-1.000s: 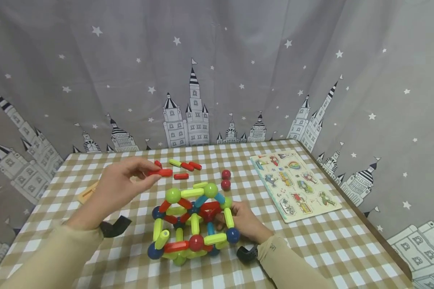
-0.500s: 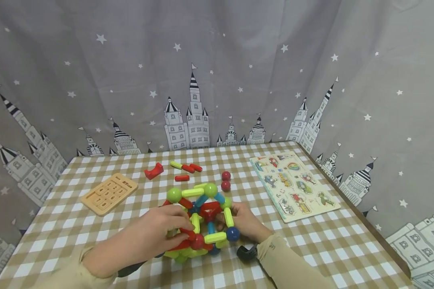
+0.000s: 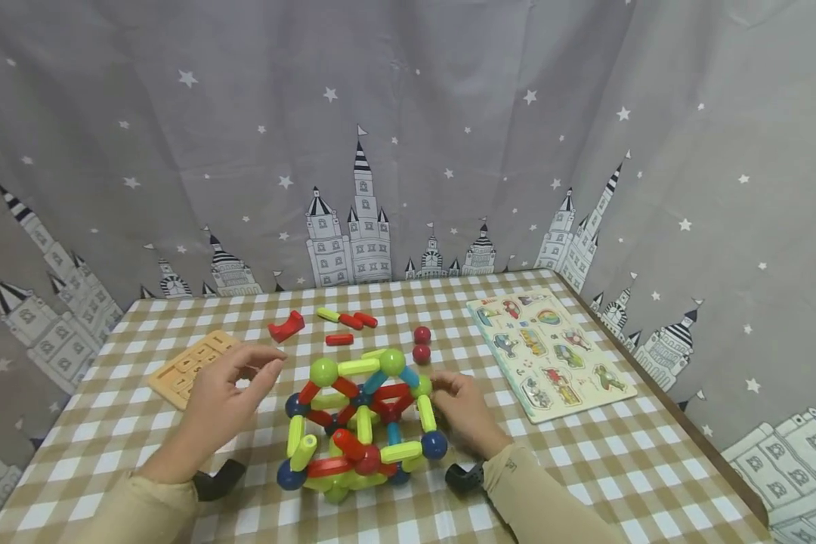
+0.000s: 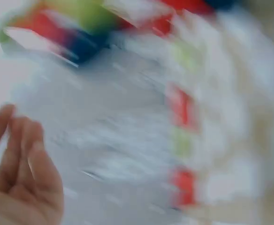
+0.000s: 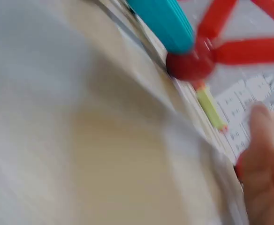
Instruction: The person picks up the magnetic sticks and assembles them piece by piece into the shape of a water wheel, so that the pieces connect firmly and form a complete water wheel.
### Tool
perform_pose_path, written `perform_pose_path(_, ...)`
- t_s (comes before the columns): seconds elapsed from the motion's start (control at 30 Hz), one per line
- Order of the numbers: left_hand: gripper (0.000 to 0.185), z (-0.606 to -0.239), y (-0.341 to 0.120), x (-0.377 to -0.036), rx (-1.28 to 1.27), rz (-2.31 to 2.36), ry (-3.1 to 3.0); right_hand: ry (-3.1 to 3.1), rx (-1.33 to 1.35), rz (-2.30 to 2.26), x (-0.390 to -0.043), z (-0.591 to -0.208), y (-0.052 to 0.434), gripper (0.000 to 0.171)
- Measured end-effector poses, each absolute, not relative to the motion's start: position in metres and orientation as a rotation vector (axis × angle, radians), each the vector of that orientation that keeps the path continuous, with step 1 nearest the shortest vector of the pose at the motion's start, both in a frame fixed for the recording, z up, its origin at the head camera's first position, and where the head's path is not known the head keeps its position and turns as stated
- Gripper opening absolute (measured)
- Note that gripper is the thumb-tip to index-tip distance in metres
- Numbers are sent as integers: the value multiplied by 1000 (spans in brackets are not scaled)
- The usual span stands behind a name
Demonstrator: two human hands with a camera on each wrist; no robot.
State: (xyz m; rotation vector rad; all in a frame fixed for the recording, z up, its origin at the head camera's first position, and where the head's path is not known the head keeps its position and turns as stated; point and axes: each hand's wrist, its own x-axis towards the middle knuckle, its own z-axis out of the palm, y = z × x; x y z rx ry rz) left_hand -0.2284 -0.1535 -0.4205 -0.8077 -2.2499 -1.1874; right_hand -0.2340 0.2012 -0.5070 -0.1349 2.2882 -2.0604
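So from the head view, the rod-and-ball structure [image 3: 360, 419] sits near the front middle of the checked table [image 3: 585, 468], and it's between our two hands. Our left hand [image 3: 227, 397] hangs just beside its left side, not touching, fingers loosely spread and holding nothing, thumb and forefinger pointing right toward the green ball [image 3: 324, 372] at the upper left corner. So the structure lies to the right of those fingers. Our right hand [image 3: 459, 412] is the closer one: it's right up against the structure's right side, fingers curled around the rods there, next to the blue ball [image 3: 434, 444]. A red rod [image 3: 348, 443] leans at a slant in the front lower part, long axis running from upper left down to the red ball [image 3: 367, 458].

Loose pieces lie well behind: a red curved piece [image 3: 286, 327], a short row of rods [image 3: 347, 318], a single red rod [image 3: 339, 339] and two red balls [image 3: 421, 344].

Left wrist view is heavily blurred. We can make out the left hand's fingers [image 4: 19, 154], straight-ish and empty, with coloured smears of the structure up top, away from them.

Right wrist view is also blurry: a teal rod [image 5: 163, 21] meeting a red ball [image 5: 191, 63] with red rods fanning off, and a fingertip [image 5: 263, 140] low at the right edge. Can't tell the grip from here.
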Motion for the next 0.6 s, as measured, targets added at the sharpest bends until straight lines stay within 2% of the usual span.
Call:
perform_pose_path(0.13, 22, -457, -176, -244, -696, -1526, -2471, 2436, 134, -2164, -253, -504, 213, 25)
perform_pose_path(0.23, 26, -477, -182, -249, -740, -1745, -2527, 2558, 167, -2058, -270, -500, 223, 22)
perform_pose_path(0.6, 32, -492, -180, -247, -739, -1891, -2562, 2786, -346, -1435, -313, -490, 220, 26)
